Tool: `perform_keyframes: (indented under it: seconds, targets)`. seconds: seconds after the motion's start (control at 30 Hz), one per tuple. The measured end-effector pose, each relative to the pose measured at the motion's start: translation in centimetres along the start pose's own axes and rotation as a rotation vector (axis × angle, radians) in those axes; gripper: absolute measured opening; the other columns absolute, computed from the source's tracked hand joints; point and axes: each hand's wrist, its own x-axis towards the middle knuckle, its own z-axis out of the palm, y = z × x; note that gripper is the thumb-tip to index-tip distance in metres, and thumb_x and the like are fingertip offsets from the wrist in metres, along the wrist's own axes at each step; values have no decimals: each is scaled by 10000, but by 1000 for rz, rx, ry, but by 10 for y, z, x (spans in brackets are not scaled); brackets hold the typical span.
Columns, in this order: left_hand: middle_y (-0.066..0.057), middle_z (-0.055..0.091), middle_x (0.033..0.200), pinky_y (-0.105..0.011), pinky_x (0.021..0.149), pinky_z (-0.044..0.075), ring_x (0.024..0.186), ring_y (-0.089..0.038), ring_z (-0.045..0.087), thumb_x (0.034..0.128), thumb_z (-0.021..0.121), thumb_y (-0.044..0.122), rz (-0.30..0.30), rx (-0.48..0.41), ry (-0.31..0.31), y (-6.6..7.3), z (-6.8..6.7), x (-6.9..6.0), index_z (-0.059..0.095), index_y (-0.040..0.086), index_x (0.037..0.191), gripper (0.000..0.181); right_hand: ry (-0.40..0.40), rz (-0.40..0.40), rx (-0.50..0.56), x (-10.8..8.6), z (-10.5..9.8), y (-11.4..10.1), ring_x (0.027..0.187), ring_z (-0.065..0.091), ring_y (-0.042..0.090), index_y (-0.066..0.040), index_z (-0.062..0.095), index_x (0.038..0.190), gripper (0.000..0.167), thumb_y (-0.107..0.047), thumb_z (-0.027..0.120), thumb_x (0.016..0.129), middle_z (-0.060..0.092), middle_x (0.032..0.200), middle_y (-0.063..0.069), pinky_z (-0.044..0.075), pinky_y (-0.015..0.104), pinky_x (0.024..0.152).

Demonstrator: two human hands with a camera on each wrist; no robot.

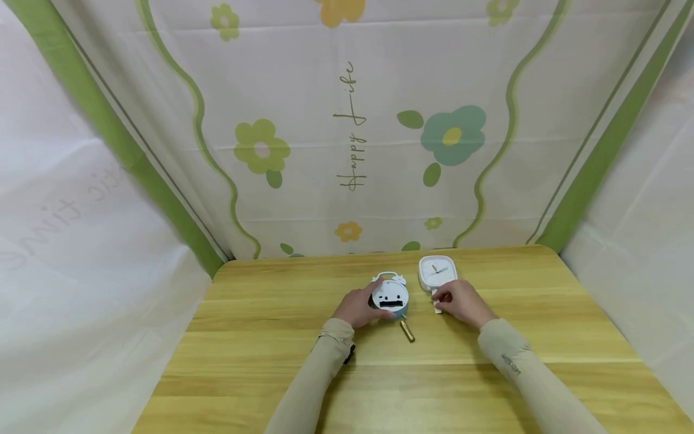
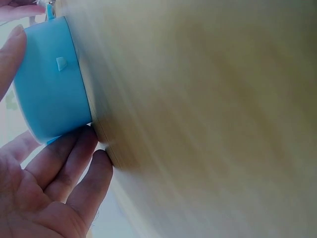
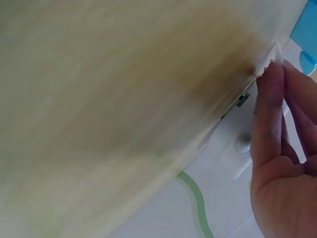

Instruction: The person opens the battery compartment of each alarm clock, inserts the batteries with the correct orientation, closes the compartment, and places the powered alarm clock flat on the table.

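At lower centre, left fingers [image 2: 94, 183] clasp the alarm clock [image 1: 391, 290] and right fingers [image 3: 270, 101] pinch a white strip [image 1: 437, 310]; battery [image 1: 408, 331] work seems in hand, next needing steadiness.

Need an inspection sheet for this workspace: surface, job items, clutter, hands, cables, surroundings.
Surface: yellow-brown wood-grain table.
Job items: round blue-and-white alarm clock, back up, dark slot exposed; gold battery-shaped cylinder beside it; small flat white piece.
Clutter: white rounded-square clock near the right hand.
Hands: left grips alarm clock; right pinches white piece.
Cables: nothing seen.
Surroundings: white flower-print fabric behind table.
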Motion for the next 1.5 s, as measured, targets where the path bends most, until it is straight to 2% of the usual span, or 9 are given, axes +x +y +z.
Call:
perform_keyframes:
  seconds: [0.2, 0.33, 0.57, 0.77, 0.87, 1.1, 1.33, 1.5]
  targets:
    - [-167, 601, 1466, -453, 1092, 488, 1317, -348, 592, 828, 804, 604, -4, 15, 5, -2, 1, -2, 325, 290, 1638, 992, -13, 19, 27, 2, 4, 4, 784, 612, 122, -19, 806, 1001, 157, -16, 822, 845, 726, 866, 27, 514, 287, 708]
    - [-163, 597, 1471, -449, 1090, 488, 1313, -342, 593, 830, 791, 621, -18, 26, 0, 0, 0, -2, 309, 309, 1641, 994, 11, 26, 44, 4, 3, 5, 777, 618, 131, 7, 797, 1044, 225, -13, 837, 825, 728, 855, 47, 512, 277, 687]
    - [-154, 591, 1481, -447, 1100, 478, 1324, -340, 582, 831, 784, 633, -30, 29, -4, 3, -2, -2, 301, 324, 1642, 994, 25, 19, 40, 4, 0, 7, 775, 656, 149, -39, 814, 908, 121, -29, 864, 799, 753, 860, 62, 541, 302, 712]
    - [-156, 594, 1474, -442, 1103, 475, 1310, -332, 589, 833, 789, 623, -29, 23, -10, 4, -3, -2, 299, 324, 1643, 993, 17, 23, 7, 3, -2, 7, 847, 671, 197, -67, 823, 860, 118, -79, 900, 772, 767, 859, 44, 543, 365, 776]
    - [-158, 596, 1471, -442, 1101, 476, 1307, -332, 591, 838, 793, 607, -26, 21, -15, 4, -3, -3, 297, 321, 1644, 988, 7, 17, -3, 4, -2, 8, 855, 673, 212, -58, 825, 875, 133, -90, 903, 772, 768, 870, 58, 548, 374, 774]
    - [-159, 593, 1478, -453, 1102, 479, 1322, -346, 587, 844, 797, 587, -7, 29, -13, 5, -3, -4, 305, 292, 1645, 985, -21, 58, 10, 4, -4, 10, 848, 671, 187, -52, 827, 920, 167, -97, 903, 779, 773, 898, 69, 553, 372, 763]
    - [-156, 586, 1489, -447, 1108, 475, 1332, -344, 581, 844, 792, 597, -14, 28, -17, 3, -2, -3, 297, 309, 1645, 985, -51, 52, 13, 4, -4, 12, 852, 660, 176, -55, 828, 949, 183, -115, 898, 791, 778, 913, 66, 544, 364, 756]
    - [-153, 593, 1480, -440, 1092, 482, 1308, -332, 594, 843, 794, 597, -15, 20, -15, 3, -2, -2, 297, 320, 1644, 982, -45, 48, 7, 5, -5, 10, 867, 647, 175, -73, 828, 956, 161, -128, 880, 814, 770, 943, 57, 532, 347, 767]
